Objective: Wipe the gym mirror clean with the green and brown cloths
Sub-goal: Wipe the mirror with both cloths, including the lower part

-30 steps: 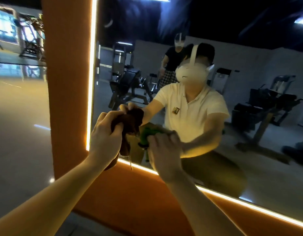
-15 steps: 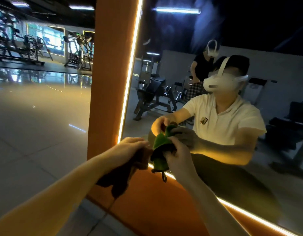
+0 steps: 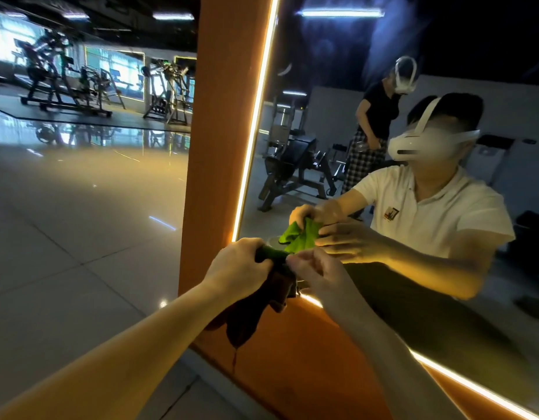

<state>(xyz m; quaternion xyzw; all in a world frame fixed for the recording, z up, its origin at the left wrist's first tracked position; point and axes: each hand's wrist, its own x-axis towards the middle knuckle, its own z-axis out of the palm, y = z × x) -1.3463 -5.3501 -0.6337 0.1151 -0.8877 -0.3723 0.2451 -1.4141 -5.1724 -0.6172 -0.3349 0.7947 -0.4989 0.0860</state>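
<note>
So, both hands are bunched together low down in front of the mirror (image 3: 474, 56), near its bottom left corner. The left hand (image 3: 241, 265) has its fingers (image 3: 262, 265) curled round the brown cloth (image 3: 247, 316), which hangs in a dark clump under the hand, in front of the orange frame (image 3: 222, 116). The right hand (image 3: 319, 271) pinches the green cloth (image 3: 272, 254) between thumb and fingertips. That cloth sits scrunched between the two hands, and the left fingers look to be touching its other end. I can't tell if either cloth touches the glass. The reflection shows the green cloth's lit side, the person (image 3: 429, 213) in a white polo and headset, and a second person (image 3: 380, 116) behind. A light strip (image 3: 255, 116) runs along the frame's inner edge. Glossy floor (image 3: 80, 222) and machines (image 3: 59, 83) are off to the left.
</note>
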